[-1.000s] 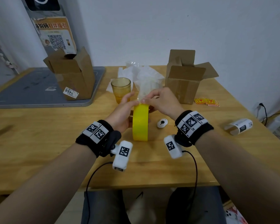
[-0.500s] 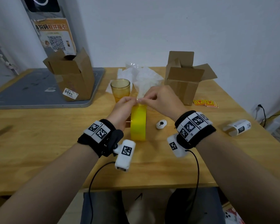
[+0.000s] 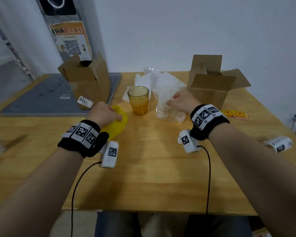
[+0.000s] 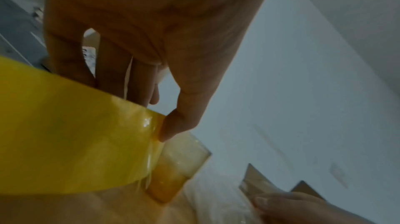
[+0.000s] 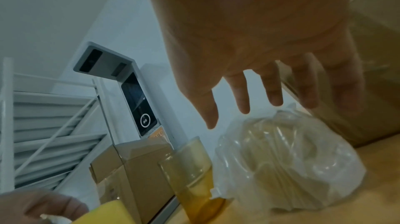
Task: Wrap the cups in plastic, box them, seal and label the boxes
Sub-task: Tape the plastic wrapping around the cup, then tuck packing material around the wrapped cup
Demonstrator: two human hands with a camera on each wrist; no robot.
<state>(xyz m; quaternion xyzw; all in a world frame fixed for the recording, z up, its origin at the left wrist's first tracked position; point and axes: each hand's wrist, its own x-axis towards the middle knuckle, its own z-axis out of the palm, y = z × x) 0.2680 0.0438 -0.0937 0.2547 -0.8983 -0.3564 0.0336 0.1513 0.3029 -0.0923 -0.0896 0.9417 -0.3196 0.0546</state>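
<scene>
An amber glass cup [image 3: 138, 100] stands bare and upright mid-table, also seen in the left wrist view [image 4: 177, 167] and the right wrist view [image 5: 190, 167]. To its left my left hand [image 3: 113, 115] grips a yellow tape roll [image 3: 117, 124], thumb on its edge [image 4: 171, 126]. To the cup's right lies a clear plastic bundle [image 3: 169, 112] with something round and glassy inside [image 5: 281, 167]. My right hand [image 3: 171, 101] hovers at its top, fingers [image 5: 242, 101] spread and straight, holding nothing.
An open cardboard box [image 3: 85, 82] stands on a grey mat [image 3: 41, 98] at the back left. Another open box [image 3: 210, 88] stands at the back right. Red-yellow stickers [image 3: 236, 114] and a label roll [image 3: 278, 144] lie at the right. Loose plastic sheets [image 3: 143, 79] lie behind the cup.
Both hands were together on the upright tape roll at the centre. My right hand let go and moved right to the plastic bundle. My left hand carried the roll left.
</scene>
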